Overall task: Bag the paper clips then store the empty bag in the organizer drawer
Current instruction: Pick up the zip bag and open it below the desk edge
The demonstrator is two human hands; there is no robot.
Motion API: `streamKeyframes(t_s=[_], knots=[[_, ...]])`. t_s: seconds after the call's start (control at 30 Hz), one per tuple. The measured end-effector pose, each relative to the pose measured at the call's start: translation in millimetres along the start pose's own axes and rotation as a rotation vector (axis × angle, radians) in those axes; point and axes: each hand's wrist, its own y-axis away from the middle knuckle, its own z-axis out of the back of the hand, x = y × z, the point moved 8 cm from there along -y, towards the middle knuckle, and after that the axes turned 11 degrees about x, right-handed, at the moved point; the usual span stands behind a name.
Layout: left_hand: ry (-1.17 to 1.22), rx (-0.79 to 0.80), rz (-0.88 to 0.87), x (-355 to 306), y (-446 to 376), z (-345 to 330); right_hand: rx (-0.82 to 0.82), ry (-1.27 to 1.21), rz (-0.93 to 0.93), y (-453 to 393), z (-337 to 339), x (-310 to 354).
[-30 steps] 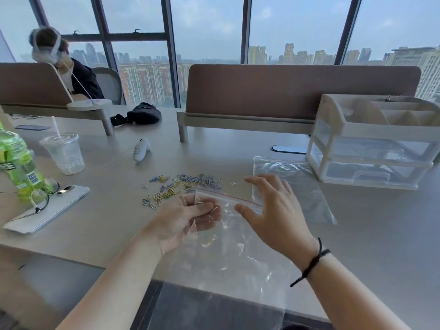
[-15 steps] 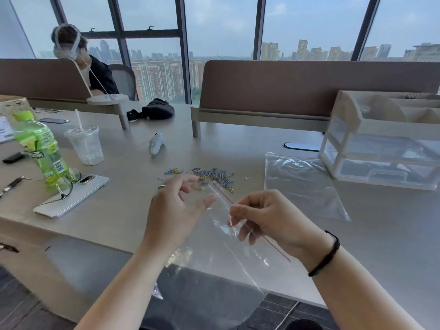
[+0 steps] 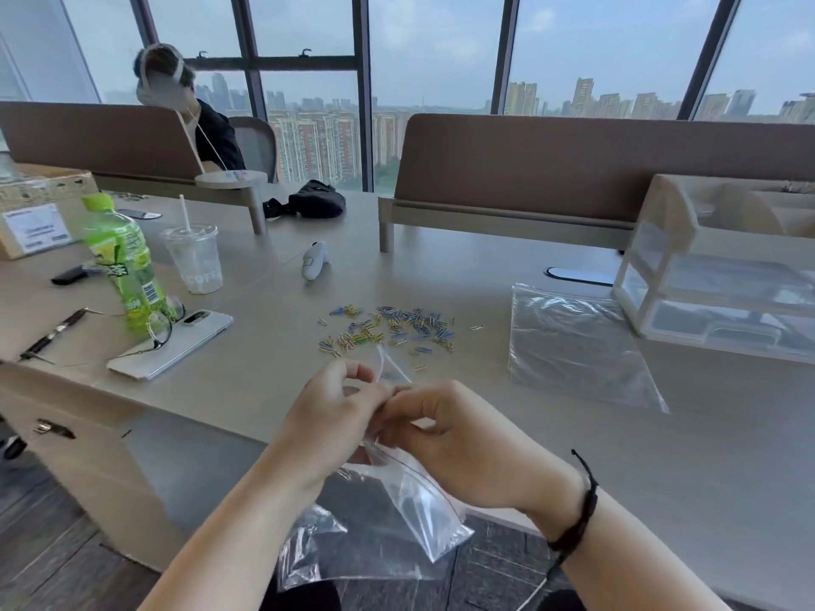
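A scatter of coloured paper clips lies on the grey desk in front of me. My left hand and my right hand meet just above the desk's near edge, both pinching the top strip of a clear zip bag. The bag hangs crumpled below my hands, over the desk edge. A second clear bag lies flat to the right. Beyond it stands the white organizer with its clear drawers shut.
On the left stand a green bottle, a plastic cup, a phone with glasses on it, a pen and a cardboard box. A white controller lies mid-desk. Another person sits behind the left divider.
My hands have come together at the bag's mouth and lifted it off the desk. The bag now dangles over the near edge. My view has shifted left.
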Motion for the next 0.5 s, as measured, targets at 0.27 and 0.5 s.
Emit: streamKeyframes(t_s=[0.27,0.5], knots=[[-0.437,0.028,-0.001,9,27,29,0.082,0.272,-0.195,-13,-33,-8],[-0.593,0.007,0.095,30,41,57,0.348,0.402,-0.274,-36,-91,-24]])
